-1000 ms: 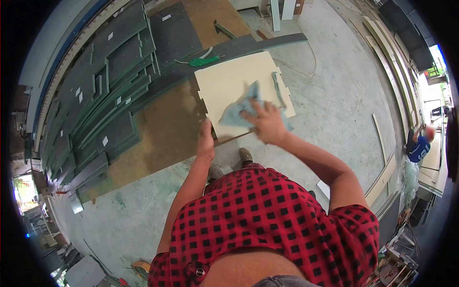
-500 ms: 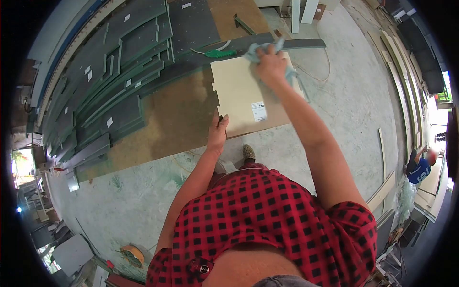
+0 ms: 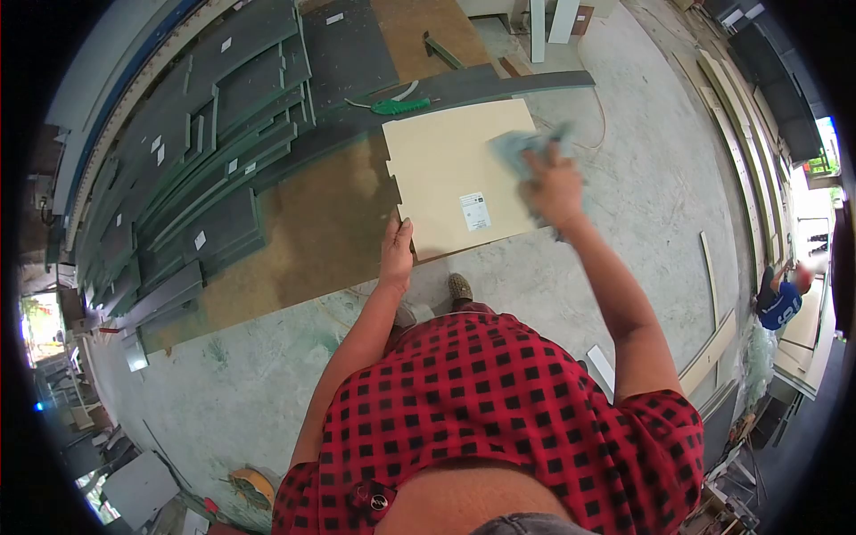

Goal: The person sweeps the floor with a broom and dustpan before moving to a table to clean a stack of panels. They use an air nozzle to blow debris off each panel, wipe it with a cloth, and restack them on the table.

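A cream panel with notches along its left edge lies over the brown board, and a white printed label is stuck near its front edge. My left hand grips the panel at its lower left corner, thumb at the edge. My right hand, smeared by motion, holds a bluish-grey cloth at the panel's right side. Part of the cloth is spread over the panel's surface; the panel's right edge is partly hidden by hand and cloth.
A green-handled tool lies on a dark strip behind the panel. Stacked dark green-edged panels fill the left, on a brown board. A person in a blue shirt is far right, near long boards.
My right hand has swept the cloth from the panel's far right corner back toward me along its right side. My left hand keeps its grip on the panel.
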Motion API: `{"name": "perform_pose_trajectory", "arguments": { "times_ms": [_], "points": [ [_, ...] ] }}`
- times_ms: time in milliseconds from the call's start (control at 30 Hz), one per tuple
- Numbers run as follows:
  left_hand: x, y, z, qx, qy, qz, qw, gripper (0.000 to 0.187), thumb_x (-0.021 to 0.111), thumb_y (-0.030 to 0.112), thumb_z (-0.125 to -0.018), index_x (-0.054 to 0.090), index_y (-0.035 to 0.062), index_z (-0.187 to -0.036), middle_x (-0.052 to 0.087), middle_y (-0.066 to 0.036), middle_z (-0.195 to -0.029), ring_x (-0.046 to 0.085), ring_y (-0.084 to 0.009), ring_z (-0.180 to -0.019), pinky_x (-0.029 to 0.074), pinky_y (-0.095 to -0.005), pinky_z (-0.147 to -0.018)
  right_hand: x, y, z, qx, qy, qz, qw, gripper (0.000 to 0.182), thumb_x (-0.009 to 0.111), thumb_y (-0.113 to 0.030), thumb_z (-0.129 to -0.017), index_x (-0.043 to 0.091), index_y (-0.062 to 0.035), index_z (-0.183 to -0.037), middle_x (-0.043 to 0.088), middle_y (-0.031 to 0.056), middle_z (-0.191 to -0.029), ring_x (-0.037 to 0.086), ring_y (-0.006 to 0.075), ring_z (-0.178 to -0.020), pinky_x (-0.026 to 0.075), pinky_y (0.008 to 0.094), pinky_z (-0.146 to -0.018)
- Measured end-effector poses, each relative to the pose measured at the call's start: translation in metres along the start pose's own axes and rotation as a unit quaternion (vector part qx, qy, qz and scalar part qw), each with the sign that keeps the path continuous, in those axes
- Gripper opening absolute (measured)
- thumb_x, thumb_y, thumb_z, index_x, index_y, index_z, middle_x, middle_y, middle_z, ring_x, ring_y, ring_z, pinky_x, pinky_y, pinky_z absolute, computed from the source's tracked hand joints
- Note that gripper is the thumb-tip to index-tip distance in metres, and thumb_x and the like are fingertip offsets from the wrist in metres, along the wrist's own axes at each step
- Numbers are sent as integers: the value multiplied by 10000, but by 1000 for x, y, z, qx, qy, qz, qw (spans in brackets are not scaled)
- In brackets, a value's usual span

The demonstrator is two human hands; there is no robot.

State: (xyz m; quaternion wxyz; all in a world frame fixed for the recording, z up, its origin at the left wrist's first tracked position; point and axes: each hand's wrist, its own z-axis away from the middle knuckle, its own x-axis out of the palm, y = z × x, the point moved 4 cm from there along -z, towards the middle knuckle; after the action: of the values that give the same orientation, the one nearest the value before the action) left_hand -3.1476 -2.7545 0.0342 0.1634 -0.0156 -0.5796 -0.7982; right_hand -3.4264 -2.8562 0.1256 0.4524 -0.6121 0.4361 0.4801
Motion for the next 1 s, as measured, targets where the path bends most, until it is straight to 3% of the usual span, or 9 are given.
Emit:
{"name": "perform_pose_trajectory", "arguments": {
  "times_ms": [33, 100, 233, 300, 333, 467, 567, 767, 1000],
  "points": [
    [1, 2, -1, 0, -3, -1, 1000, 545, 488, 273, -932, 312, 18, -1381, 431, -89, -1335, 402, -193, -1218, 359, -335, -978, 10, 45, -3, 63, 37, -17, 997, 548, 644, -244, -671, 565, -222, -1212, 512, 225, -1235, 572, 383, -918, 481, 429, -795],
    [5, 20, -1, 66, 26, -52, 996, 579, 526, 200, -891, 299, -34, -1370, 432, -129, -1324, 415, -205, -1203, 346, -315, -983, 39, 141, -3, 277, -43, -146, 949, 536, 623, -192, -695, 560, -170, -1226, 619, 195, -1074, 612, 320, -870, 476, 369, -783],
    [3, 41, -23, 9, 53, -167, 985, 643, 568, 184, -839, 289, -24, -1379, 458, -136, -1285, 461, -210, -1139, 363, -323, -963, 43, 175, 22, 265, 19, -370, 890, 529, 610, -168, -726, 546, -114, -1248, 662, 132, -947, 623, 245, -829, 465, 321, -778],
    [6, 50, -41, 11, 45, -113, 993, 615, 611, 209, -806, 370, -32, -1318, 525, -117, -1163, 509, -188, -1018, 401, -323, -895, 32, 141, 19, 214, -138, -448, 857, 555, 627, -200, -752, 513, -69, -1279, 634, 114, -1035, 586, 193, -927, 442, 302, -838],
    [11, 58, -45, -26, -4, -83, 996, 474, 627, 221, -797, 486, -30, -1172, 572, -85, -1016, 528, -163, -902, 428, -316, -817, 27, 125, 14, 184, -204, -433, 859, 590, 636, -282, -796, 472, -49, -1312, 592, 142, -1145, 554, 205, -1034, 407, 292, -911],
    [7, 52, -65, -88, -21, -90, 992, 313, 637, 215, -791, 551, 0, -1002, 585, -51, -917, 531, -139, -819, 444, -304, -739, 27, 101, 2, 187, -328, -408, 831, 738, 642, -486, -764, 456, -41, -1321, 578, 157, -1183, 536, 248, -1095, 395, 315, -942],
    [12, 53, -68, -68, -11, -89, 994, 262, 646, 204, -783, 568, 9, -940, 594, -52, -897, 550, -139, -786, 461, -311, -698, 9, 84, -9, 145, -401, -328, 843, 801, 675, -483, -749, 414, -9, -1339, 533, 175, -1236, 495, 241, -1144, 371, 302, -970],
    [17, 54, -76, -64, 20, -43, 997, 278, 659, 192, -766, 577, -22, -922, 601, -81, -891, 579, -154, -802, 475, -323, -697, 23, 83, -14, 90, -347, -324, 876, 807, 726, -446, -680, 456, -14, -1306, 595, 202, -1127, 559, 282, -1053, 414, 326, -910],
    [21, 60, -72, -71, 33, -38, 996, 259, 662, 175, -743, 588, -24, -892, 598, -76, -882, 570, -154, -797, 470, -310, -693, 22, 81, -10, 124, -304, -417, 847, 669, 761, -307, -678, 537, 19, -1217, 641, 134, -980, 596, 206, -852, 466, 298, -790]
  ]
}}
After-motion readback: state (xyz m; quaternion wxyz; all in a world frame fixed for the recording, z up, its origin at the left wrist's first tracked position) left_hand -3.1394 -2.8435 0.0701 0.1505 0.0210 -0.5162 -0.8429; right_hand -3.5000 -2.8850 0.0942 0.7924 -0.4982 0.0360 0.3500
